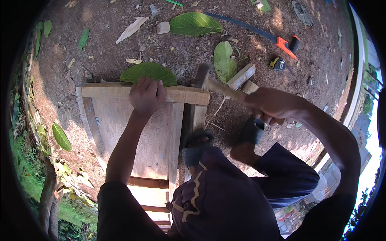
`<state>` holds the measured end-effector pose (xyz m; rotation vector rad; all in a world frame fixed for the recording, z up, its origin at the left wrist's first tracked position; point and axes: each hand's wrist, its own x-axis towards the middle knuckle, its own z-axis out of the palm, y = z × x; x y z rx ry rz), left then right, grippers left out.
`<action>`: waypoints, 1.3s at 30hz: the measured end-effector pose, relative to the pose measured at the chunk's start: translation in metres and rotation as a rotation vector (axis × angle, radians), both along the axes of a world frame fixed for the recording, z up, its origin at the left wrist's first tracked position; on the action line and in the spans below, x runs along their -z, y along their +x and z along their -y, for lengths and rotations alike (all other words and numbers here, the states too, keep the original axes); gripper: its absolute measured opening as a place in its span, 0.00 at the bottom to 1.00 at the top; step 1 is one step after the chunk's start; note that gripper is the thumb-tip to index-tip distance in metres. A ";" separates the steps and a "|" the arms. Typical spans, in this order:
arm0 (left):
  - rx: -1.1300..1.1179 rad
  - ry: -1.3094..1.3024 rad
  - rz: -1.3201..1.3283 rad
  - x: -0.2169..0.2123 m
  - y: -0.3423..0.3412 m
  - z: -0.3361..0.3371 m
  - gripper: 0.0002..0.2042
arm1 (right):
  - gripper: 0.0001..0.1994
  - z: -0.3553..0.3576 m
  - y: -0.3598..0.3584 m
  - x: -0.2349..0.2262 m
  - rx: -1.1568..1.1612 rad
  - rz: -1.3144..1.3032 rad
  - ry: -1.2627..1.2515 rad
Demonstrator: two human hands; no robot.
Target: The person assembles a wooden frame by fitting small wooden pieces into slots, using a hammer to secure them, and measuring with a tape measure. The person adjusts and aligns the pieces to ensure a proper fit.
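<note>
A wooden chair-like frame (175, 132) with a flat panel (132, 128) lies on the ground in front of me. My left hand (147, 96) is closed over its far rail (108, 91), fingers curled onto the top edge. In my right hand (267, 103) is a hammer (225, 89), gripped by its wooden handle. The hammer's head, smeared by motion, is at the right end of the rail; whether it touches the wood I cannot tell. My sandalled foot (198, 142) is against the frame's right side.
Beyond the frame lie a large leaf (148, 74), wood offcuts (242, 76), a tape measure (277, 64) and a handsaw with an orange handle (286, 47). My other sandalled foot (251, 132) stands on the dirt at right. Plants and a trunk (48, 193) border the left.
</note>
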<state>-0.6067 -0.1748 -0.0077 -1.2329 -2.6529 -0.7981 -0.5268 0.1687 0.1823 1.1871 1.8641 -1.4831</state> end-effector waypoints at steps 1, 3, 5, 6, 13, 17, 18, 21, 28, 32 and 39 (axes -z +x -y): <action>-0.006 0.000 -0.003 0.002 0.002 0.002 0.12 | 0.20 -0.008 -0.009 -0.009 -0.041 0.059 -0.005; -0.012 -0.022 0.016 -0.002 0.013 0.013 0.12 | 0.20 -0.031 -0.024 -0.028 -0.130 0.198 -0.034; 0.016 0.014 0.015 -0.002 0.005 -0.007 0.12 | 0.19 -0.113 -0.042 -0.037 -0.036 0.053 0.062; 0.054 0.057 0.041 -0.002 0.009 -0.020 0.12 | 0.19 -0.168 -0.044 -0.042 0.110 -0.126 0.158; 0.000 0.037 -0.007 0.004 0.003 -0.005 0.12 | 0.23 0.002 -0.017 -0.012 -0.149 0.155 0.082; 0.008 -0.037 -0.006 -0.003 0.003 0.010 0.12 | 0.23 -0.041 -0.031 -0.029 -0.267 0.351 -0.007; 0.004 -0.021 -0.016 -0.003 0.000 0.008 0.12 | 0.19 -0.061 -0.046 -0.026 -0.014 0.170 0.090; 0.046 0.064 0.010 0.001 0.004 -0.014 0.13 | 0.16 -0.153 -0.061 -0.023 0.274 -0.352 0.261; -0.008 -0.022 -0.023 0.001 0.000 0.010 0.12 | 0.28 0.025 -0.020 -0.033 -0.654 0.580 -0.104; 0.001 0.025 0.003 -0.002 0.005 0.000 0.12 | 0.23 -0.082 -0.062 -0.036 0.056 -0.071 0.120; -0.006 -0.013 -0.012 0.000 0.004 0.003 0.11 | 0.24 0.010 0.006 -0.016 -0.097 0.351 -0.036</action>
